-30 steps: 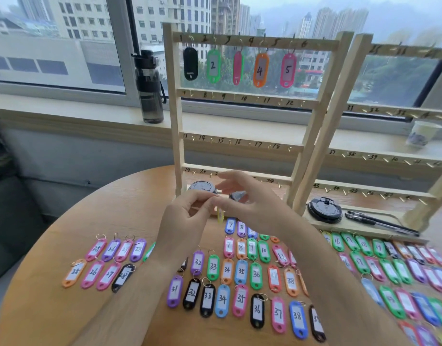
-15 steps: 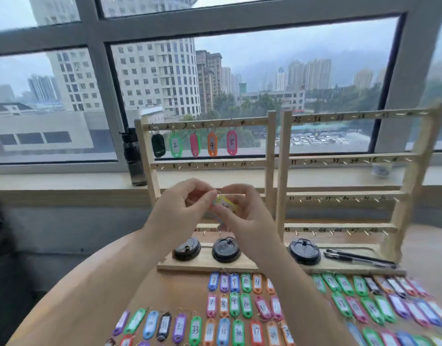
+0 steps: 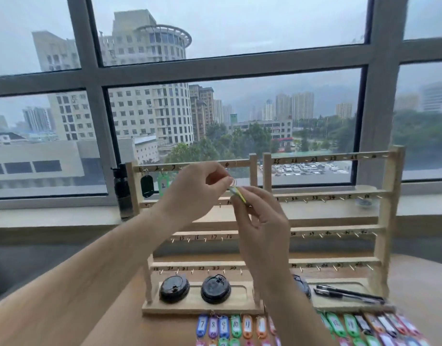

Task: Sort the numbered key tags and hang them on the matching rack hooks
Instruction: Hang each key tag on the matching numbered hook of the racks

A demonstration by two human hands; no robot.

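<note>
between pinching fingers [image 3: 223,184], yellow tag [image 3: 240,194]

held tag [image 3: 238,193]: number unreadable | table tags [image 3: 235,328]: cropped at bottom edge

Two wooden racks [image 3: 197,308], three black lids [image 3: 174,288], two pens [image 3: 347,293]. One bottle [image 3: 122,193] far left, two hung tags [image 3: 147,186], one yellow tag [image 3: 240,194].

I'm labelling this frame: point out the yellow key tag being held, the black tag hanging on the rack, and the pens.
yellow key tag [image 3: 240,195]: head view, its visible yellow edge.
black tag [image 3: 147,186]: head view, middle of its body.
pens [image 3: 349,295]: head view, middle of the barrels.
</note>
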